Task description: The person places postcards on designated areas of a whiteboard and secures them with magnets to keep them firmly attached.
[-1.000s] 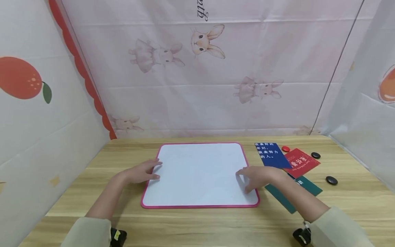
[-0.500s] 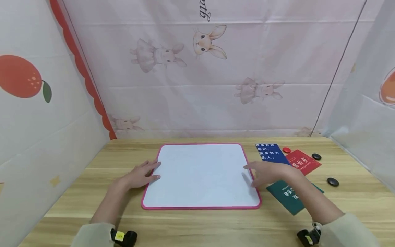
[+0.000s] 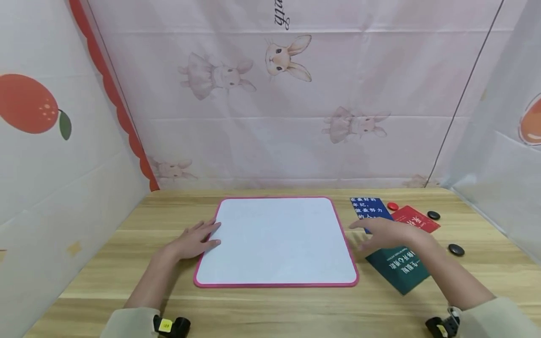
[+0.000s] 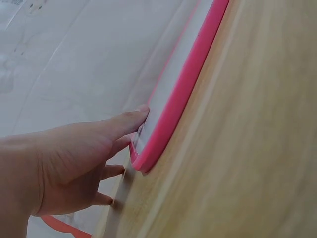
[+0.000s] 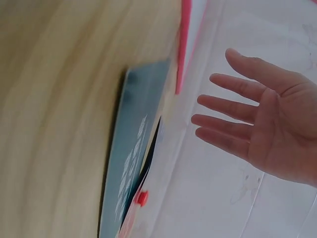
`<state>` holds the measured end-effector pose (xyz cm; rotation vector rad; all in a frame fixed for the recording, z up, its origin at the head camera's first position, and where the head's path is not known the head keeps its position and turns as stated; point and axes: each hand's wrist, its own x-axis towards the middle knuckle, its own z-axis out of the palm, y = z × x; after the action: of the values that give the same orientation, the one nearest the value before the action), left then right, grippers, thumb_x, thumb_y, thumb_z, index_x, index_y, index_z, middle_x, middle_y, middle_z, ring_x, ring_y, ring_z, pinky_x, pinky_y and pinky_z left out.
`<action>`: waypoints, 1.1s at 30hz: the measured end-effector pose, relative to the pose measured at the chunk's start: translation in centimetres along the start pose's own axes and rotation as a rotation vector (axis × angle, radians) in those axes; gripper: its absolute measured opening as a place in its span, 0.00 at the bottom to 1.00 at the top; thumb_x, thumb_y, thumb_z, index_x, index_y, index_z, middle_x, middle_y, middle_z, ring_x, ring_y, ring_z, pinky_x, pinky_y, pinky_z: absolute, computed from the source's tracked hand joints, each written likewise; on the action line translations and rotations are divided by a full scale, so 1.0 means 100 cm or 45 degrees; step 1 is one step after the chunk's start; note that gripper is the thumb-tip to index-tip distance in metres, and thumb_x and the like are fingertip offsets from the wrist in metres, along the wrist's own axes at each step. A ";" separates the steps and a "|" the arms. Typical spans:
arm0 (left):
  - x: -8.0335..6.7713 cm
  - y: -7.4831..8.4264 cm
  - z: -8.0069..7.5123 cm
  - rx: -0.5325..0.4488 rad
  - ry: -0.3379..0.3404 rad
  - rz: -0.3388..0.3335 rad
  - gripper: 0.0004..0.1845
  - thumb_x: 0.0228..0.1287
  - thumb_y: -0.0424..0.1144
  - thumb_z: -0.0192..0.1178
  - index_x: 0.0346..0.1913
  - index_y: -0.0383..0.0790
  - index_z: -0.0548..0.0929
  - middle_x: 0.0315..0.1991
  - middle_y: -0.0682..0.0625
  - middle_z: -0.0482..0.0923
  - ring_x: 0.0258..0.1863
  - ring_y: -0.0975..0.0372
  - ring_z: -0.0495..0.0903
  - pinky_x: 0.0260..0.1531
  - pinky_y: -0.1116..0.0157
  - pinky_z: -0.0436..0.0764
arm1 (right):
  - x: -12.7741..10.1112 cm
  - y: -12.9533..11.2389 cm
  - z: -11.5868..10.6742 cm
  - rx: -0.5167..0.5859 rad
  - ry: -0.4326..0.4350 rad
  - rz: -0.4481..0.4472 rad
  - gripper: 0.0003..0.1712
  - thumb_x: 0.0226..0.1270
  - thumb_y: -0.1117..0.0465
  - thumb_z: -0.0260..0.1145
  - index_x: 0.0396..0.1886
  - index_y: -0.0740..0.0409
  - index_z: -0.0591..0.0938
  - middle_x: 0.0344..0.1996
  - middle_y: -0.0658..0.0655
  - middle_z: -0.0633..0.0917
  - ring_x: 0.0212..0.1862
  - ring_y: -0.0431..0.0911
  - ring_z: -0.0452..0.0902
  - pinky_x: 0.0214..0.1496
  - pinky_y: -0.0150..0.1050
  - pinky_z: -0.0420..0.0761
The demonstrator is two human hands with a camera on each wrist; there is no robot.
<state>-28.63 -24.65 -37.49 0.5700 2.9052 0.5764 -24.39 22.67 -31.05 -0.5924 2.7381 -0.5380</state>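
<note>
A whiteboard (image 3: 276, 241) with a pink frame lies flat on the wooden table. My left hand (image 3: 192, 241) rests at its left edge, thumb and index finger on the white surface, other fingers on the tabletop in the left wrist view. My right hand (image 3: 386, 233) hovers right of the board with spread fingers and an empty palm, as the right wrist view shows. Below and behind it lie a dark green card (image 3: 399, 270), a blue card (image 3: 372, 209) and a red card (image 3: 416, 218), all with white lettering; the hand partly covers them.
A red round magnet-like disc (image 3: 392, 206) lies by the blue card. Two black discs, one farther back (image 3: 433, 215) and one nearer (image 3: 456, 249), lie to the right. Printed cloth walls (image 3: 262, 150) enclose the table at the back and both sides.
My right hand has lifted off the whiteboard's right edge and moved right, over the cards. The left hand stays at the left edge, its position nearly the same.
</note>
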 end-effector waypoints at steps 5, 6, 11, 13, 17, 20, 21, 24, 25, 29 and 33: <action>0.001 0.000 0.001 0.016 -0.002 -0.010 0.36 0.63 0.55 0.53 0.69 0.39 0.60 0.70 0.39 0.48 0.67 0.40 0.43 0.58 0.37 0.39 | -0.005 0.018 -0.003 -0.033 0.027 0.007 0.34 0.54 0.53 0.70 0.59 0.60 0.72 0.53 0.65 0.74 0.53 0.62 0.68 0.45 0.54 0.76; 0.001 0.000 0.002 0.012 -0.008 -0.010 0.36 0.63 0.55 0.53 0.69 0.39 0.59 0.70 0.39 0.48 0.67 0.40 0.43 0.58 0.37 0.39 | -0.006 0.021 -0.003 -0.042 0.034 0.008 0.33 0.54 0.53 0.70 0.58 0.60 0.73 0.52 0.65 0.75 0.53 0.62 0.69 0.45 0.54 0.76; 0.004 0.000 0.005 0.018 -0.031 -0.021 0.37 0.63 0.56 0.52 0.70 0.41 0.58 0.71 0.40 0.46 0.67 0.41 0.42 0.59 0.38 0.39 | -0.011 0.036 -0.003 -0.101 0.029 0.002 0.26 0.54 0.57 0.70 0.53 0.58 0.77 0.49 0.63 0.77 0.50 0.60 0.71 0.44 0.53 0.77; 0.005 0.000 0.005 0.023 -0.035 -0.025 0.37 0.63 0.56 0.52 0.70 0.41 0.58 0.71 0.40 0.46 0.67 0.41 0.42 0.59 0.38 0.39 | -0.013 0.040 -0.004 -0.106 0.001 0.008 0.23 0.53 0.60 0.70 0.51 0.57 0.78 0.48 0.62 0.77 0.49 0.60 0.71 0.45 0.54 0.76; 0.005 0.002 0.003 0.020 -0.035 -0.027 0.37 0.63 0.56 0.52 0.70 0.41 0.58 0.70 0.40 0.47 0.67 0.41 0.42 0.59 0.38 0.38 | -0.020 0.046 -0.004 -0.084 -0.074 0.030 0.23 0.49 0.61 0.73 0.48 0.53 0.78 0.47 0.59 0.76 0.49 0.60 0.69 0.45 0.57 0.75; 0.004 0.002 0.003 0.012 -0.034 -0.029 0.37 0.63 0.55 0.52 0.70 0.40 0.58 0.70 0.39 0.47 0.67 0.41 0.42 0.58 0.38 0.38 | -0.022 0.051 -0.003 -0.070 -0.123 0.037 0.24 0.46 0.60 0.74 0.46 0.51 0.78 0.47 0.56 0.75 0.49 0.59 0.69 0.44 0.55 0.76; 0.004 0.002 0.003 0.010 -0.034 -0.032 0.37 0.63 0.55 0.52 0.70 0.39 0.58 0.70 0.39 0.47 0.67 0.41 0.42 0.58 0.38 0.38 | -0.022 0.053 -0.002 -0.071 -0.136 0.034 0.24 0.46 0.60 0.75 0.46 0.50 0.78 0.46 0.56 0.74 0.49 0.58 0.68 0.43 0.54 0.76; 0.004 0.002 0.002 0.009 -0.033 -0.039 0.37 0.63 0.55 0.52 0.69 0.39 0.58 0.70 0.39 0.47 0.67 0.41 0.41 0.58 0.38 0.37 | -0.022 0.057 0.000 -0.069 -0.166 0.025 0.26 0.44 0.59 0.76 0.46 0.50 0.78 0.46 0.54 0.73 0.49 0.57 0.67 0.42 0.53 0.77; 0.003 0.002 0.002 0.009 -0.032 -0.040 0.37 0.63 0.55 0.52 0.69 0.39 0.58 0.70 0.38 0.47 0.67 0.41 0.41 0.58 0.38 0.37 | -0.022 0.057 0.000 -0.067 -0.172 0.022 0.26 0.44 0.59 0.76 0.46 0.50 0.78 0.46 0.54 0.73 0.50 0.57 0.67 0.43 0.53 0.77; 0.002 0.002 0.001 0.005 -0.028 -0.040 0.37 0.63 0.55 0.53 0.69 0.39 0.58 0.70 0.38 0.47 0.67 0.40 0.41 0.58 0.37 0.37 | -0.019 0.058 0.004 -0.063 -0.175 0.027 0.28 0.42 0.59 0.77 0.46 0.49 0.76 0.45 0.53 0.72 0.49 0.55 0.66 0.42 0.52 0.77; 0.000 0.002 0.000 0.002 -0.031 -0.042 0.37 0.63 0.55 0.53 0.69 0.39 0.58 0.70 0.38 0.47 0.67 0.41 0.41 0.58 0.38 0.37 | -0.014 0.056 0.006 -0.074 -0.149 0.012 0.26 0.43 0.61 0.76 0.44 0.50 0.75 0.42 0.52 0.71 0.46 0.52 0.67 0.40 0.49 0.78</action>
<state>-28.61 -24.49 -37.47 0.5240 2.8869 0.5594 -24.82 27.87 -33.61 -0.6045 2.6520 -0.4089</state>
